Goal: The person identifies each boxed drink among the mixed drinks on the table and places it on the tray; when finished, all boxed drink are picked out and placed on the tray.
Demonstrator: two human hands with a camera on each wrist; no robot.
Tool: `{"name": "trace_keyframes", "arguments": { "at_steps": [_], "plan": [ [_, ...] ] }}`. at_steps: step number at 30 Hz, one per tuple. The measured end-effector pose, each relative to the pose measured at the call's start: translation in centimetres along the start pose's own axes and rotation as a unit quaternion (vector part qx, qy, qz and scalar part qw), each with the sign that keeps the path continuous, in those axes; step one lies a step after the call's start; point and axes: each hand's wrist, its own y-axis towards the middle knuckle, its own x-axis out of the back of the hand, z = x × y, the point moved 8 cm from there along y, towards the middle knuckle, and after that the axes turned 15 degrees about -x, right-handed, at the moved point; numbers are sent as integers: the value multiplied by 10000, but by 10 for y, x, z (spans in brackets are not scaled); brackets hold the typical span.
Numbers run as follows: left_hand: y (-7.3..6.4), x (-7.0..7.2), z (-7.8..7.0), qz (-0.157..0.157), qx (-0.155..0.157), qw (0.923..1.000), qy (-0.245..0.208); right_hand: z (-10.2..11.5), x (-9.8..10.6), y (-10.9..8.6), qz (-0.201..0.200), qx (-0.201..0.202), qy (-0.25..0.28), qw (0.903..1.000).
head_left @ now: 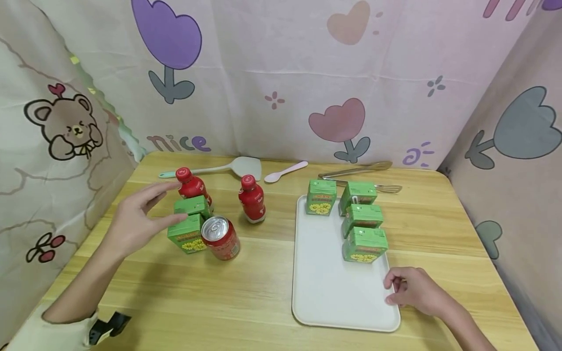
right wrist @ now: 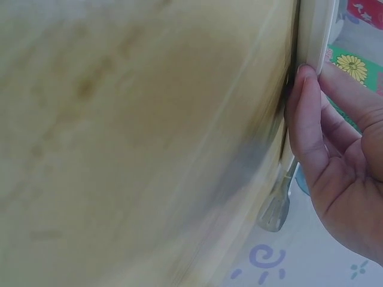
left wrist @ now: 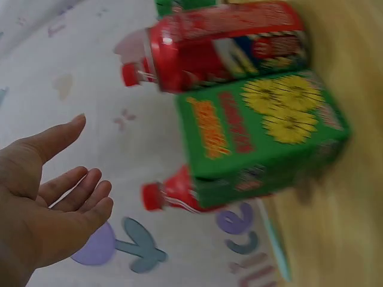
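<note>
My left hand (head_left: 136,217) hovers over two green drink cartons (head_left: 186,234) at the left, thumb and fingers spread apart. In the left wrist view the hand (left wrist: 57,197) holds nothing, and a gap separates it from the front carton (left wrist: 263,128). A red soda can (head_left: 226,243) stands beside that carton, and a red-capped bottle (head_left: 191,184) is just behind the pair. On the right, my right hand (head_left: 417,291) pinches the right rim of a white tray (head_left: 329,287). Its fingertips meet the tray edge (right wrist: 314,30) in the right wrist view. Several green cartons (head_left: 365,245) stand on the tray.
Another red bottle (head_left: 252,200) stands between the can and the tray. Along the back of the wooden table (head_left: 246,302) lie a spatula (head_left: 246,167), a pink spoon (head_left: 285,171), metal tongs (head_left: 355,169) and a small whisk (head_left: 388,188). Patterned cloth surrounds the table.
</note>
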Motion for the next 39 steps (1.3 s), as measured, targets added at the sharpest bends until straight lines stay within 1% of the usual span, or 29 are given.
{"name": "trace_keyframes", "arguments": {
  "at_steps": [1, 3, 6, 9, 12, 19, 25, 29, 32, 36, 39],
  "plan": [
    [-4, 0, 5, -26, 19, 10000, -32, 0, 0, 0, 4, 3, 2, 10000],
    [-13, -2, 16, -13, 213, 9998, -47, 0, 0, 0, 18, 12, 4, 10000],
    [-25, -9, 28, 48, 429, 9990, -93, 1, 0, 0, 31, 4, -8, 10000],
    [-35, -16, 37, 105, 564, 9983, -115, 2, 0, 0, 5, 4, -48, 10000],
    [-41, -20, 41, 81, 646, 9978, -130, 2, 0, 0, -18, -5, -61, 10000],
    [-49, -24, 50, -65, 732, 9973, 12, 2, 0, 0, 59, -28, 29, 10000],
    [-52, -29, 56, -217, 750, 9969, -53, 1, -1, -1, 15, -50, -19, 10000],
    [-55, -32, 61, -211, 906, 9956, -54, 0, -2, 0, 48, -125, 24, 9999],
    [-58, -34, 64, -228, 1019, 9945, -18, 0, -2, 0, 53, -96, 52, 9999],
    [-61, -35, 66, -403, 1137, 9927, 1, 1, -1, 0, 43, 36, 22, 10000],
    [-63, -35, 66, -528, 1246, 9908, 49, 1, -1, 0, 59, 15, 33, 10000]
  ]
}}
